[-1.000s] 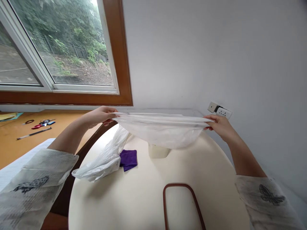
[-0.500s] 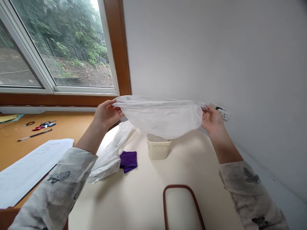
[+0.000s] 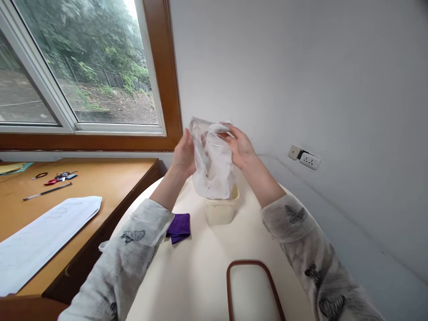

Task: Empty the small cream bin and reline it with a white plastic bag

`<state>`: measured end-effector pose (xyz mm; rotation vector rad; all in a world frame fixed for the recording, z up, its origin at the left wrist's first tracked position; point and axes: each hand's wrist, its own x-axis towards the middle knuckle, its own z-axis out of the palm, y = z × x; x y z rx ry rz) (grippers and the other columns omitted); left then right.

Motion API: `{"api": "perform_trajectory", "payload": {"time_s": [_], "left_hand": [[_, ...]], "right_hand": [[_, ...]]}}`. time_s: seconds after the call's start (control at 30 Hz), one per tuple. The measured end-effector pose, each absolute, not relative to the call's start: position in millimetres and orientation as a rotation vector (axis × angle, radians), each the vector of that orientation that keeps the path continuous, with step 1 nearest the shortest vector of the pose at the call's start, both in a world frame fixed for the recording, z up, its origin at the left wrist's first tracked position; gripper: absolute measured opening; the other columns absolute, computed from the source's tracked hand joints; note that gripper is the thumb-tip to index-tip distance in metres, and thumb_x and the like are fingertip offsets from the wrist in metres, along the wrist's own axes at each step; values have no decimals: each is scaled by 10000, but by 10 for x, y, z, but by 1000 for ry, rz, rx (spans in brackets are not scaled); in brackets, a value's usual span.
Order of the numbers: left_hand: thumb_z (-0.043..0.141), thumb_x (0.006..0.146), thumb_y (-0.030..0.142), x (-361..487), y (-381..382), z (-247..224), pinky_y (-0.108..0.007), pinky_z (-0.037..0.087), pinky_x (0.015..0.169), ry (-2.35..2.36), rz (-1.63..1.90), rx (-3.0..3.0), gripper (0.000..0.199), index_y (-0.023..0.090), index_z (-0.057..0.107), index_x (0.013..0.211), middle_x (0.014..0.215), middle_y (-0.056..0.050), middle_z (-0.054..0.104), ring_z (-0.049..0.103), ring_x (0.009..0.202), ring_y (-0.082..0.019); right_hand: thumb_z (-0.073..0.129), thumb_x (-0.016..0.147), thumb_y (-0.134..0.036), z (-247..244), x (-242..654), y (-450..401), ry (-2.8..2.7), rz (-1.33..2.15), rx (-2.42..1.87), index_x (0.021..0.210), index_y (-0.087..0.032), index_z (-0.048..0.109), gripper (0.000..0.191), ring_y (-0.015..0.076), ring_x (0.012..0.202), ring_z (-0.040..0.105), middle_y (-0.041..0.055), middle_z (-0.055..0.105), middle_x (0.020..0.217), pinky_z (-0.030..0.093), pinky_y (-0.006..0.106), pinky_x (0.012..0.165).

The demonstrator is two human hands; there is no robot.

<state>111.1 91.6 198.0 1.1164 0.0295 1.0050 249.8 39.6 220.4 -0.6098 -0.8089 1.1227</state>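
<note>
A thin white plastic bag [image 3: 216, 167] hangs crumpled between my two hands, its lower end in front of the rim of a cream plastic container [image 3: 220, 211]. My left hand [image 3: 183, 156] grips the bag's left side, thumb up and the other fingers mostly behind the plastic. With its fingers closed on the upper right edge is my right hand [image 3: 240, 145]. Just left of the container lies a folded purple cloth [image 3: 179, 227]. Nearer to me is a clear lid with a brown rim [image 3: 249, 263].
The round cream table [image 3: 197, 272] stands against the wall. On the wooden desk [image 3: 130, 178] at left are papers [image 3: 50, 236], a pen [image 3: 47, 191] and keys [image 3: 62, 177]. Wall sockets [image 3: 310, 160] sit at right, a window [image 3: 110, 71] at upper left.
My hands have come together from wide apart, so the stretched bag is now bunched and hangs lower. The other white plastic by the purple cloth is now mostly out of sight behind my left arm.
</note>
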Motion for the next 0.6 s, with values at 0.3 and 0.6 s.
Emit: {"api": "perform_trajectory", "payload": {"time_s": [0.3,0.6], "left_hand": [[763,522,208,1181,1068,1819,-272,479,636,352,1160,1251,397,150,586,873,725,-13,634,593,624,-143],[615,637,98,1259,1249,2032,-273,504,646,455,1281,1038,86,126,563,699,551,9,574,611,615,-160]], "right_hand": [[487,824,-273,2153,2223,411,-1138,1148,-726,844,-159,613,171,150,770,619,29,668,789,481,295,763],[570,724,-513,1430,2751,468,-812,670,-977,981,-249,534,370,144,989,561,16,611,1004,453,284,824]]}}
